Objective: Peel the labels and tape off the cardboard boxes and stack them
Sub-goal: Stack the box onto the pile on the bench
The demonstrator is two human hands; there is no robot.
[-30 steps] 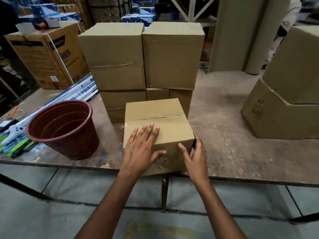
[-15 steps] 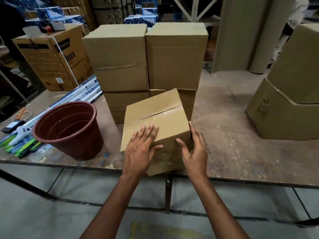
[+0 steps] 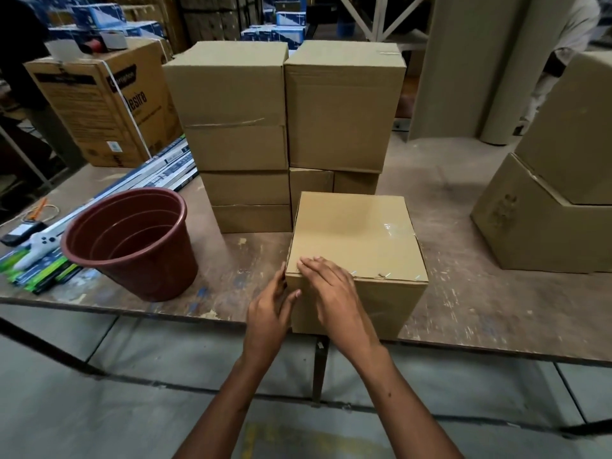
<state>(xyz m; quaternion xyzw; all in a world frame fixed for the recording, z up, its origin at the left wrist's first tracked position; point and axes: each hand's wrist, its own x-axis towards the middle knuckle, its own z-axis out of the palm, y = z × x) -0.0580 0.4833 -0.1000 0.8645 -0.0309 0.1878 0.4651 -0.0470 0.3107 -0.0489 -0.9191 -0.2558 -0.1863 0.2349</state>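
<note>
Cardboard box [image 3: 357,246], the one being worked, now sits flat on the near edge of the tabletop [image 3: 463,303], just in front of the two stacks. Half a second ago it was tipped up on an edge; a second ago the face with the taped centre seam was uppermost. Box has been rolled: a different face is up, with a glossy clear tape [image 3: 389,226] patch glinting toward its right rear.

Left to right:
- Brown plastic pot [image 3: 132,240], left of the box, apart from it. Unmoved.
- Left hand [image 3: 270,313]: was spread flat on the top face, now moved to the box's near-left vertical edge, fingers laid along the left side, thumb on the front. Bracing, not pinching.
- Right hand [image 3: 334,293]: was cupping the right side, now crossed to the near-left top corner, fingers close together and bent, tips on the top edge. Whether tape is pinched: cannot tell.
- Stacks of boxes [image 3: 284,104] behind, as before.

Judgement: reorientation done; looks like hunting for a tape end at that corner. Peel on this face not yet begun, stacking still to come.
</note>
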